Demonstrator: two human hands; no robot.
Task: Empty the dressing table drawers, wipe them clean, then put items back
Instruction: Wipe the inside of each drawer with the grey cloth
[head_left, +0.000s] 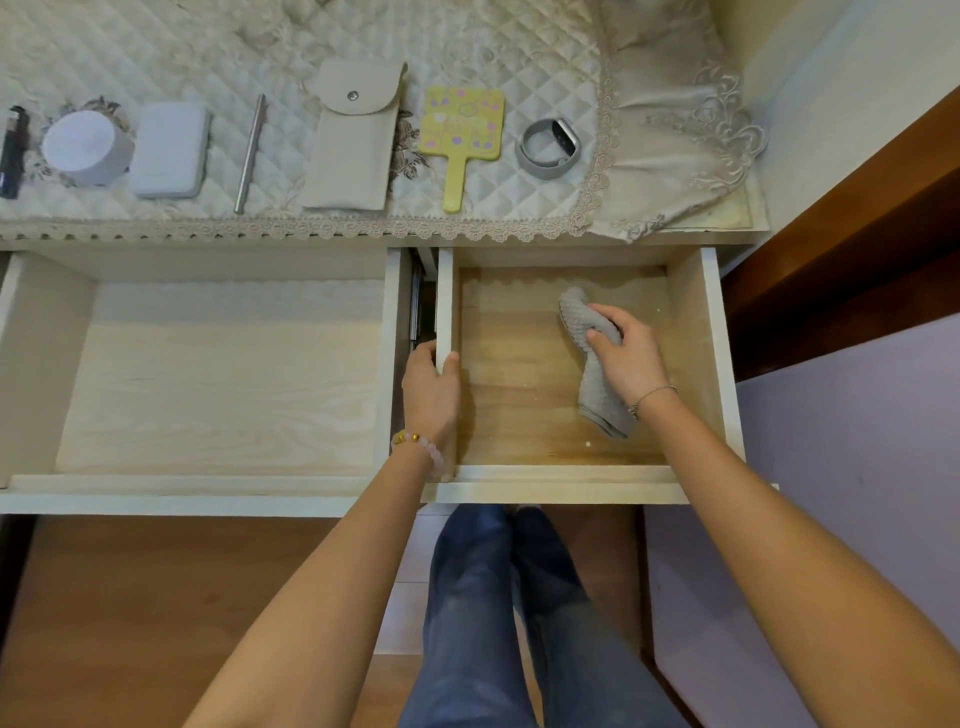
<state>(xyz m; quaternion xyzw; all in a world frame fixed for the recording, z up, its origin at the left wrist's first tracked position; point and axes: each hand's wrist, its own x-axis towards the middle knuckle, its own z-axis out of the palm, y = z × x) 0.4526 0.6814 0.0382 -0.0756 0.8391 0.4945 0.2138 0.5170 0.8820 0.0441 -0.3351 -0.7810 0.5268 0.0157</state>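
wiping the right drawer, table items waiting above

both pale wooden drawers of the dressing table are pulled out and empty. the right hand (626, 353) is closed around a grey waffle-textured cloth (597, 364) and presses it on the floor of the right drawer (519, 395), near the far right part. the left hand (431, 382) grips the left wall of this same drawer, thumb inside and fingers outside, so it seems to hold the drawer steady. the wider left drawer (223, 374) is bare.

the emptied things lie in a row on the quilted cream cover of the table (467, 41): a black lighter (14, 150), a round white jar (85, 148), a flat white case (170, 149), a thin metal rod (250, 153), a beige fabric pouch with a snap button (353, 137), a yellow hand mirror with coloured dots (462, 135) and a grey smart band (548, 141).

some small white specks (588, 444) are on the drawer floor near the front. i think a quick wipe could push them into the corners instead of lifting them. also, both drawers are pulled far out, so strong pressing near the front might tilt the drawer or strain the slide rail (415, 306). the rod lies close to the table edge; a bump could roll it down into the open left drawer.
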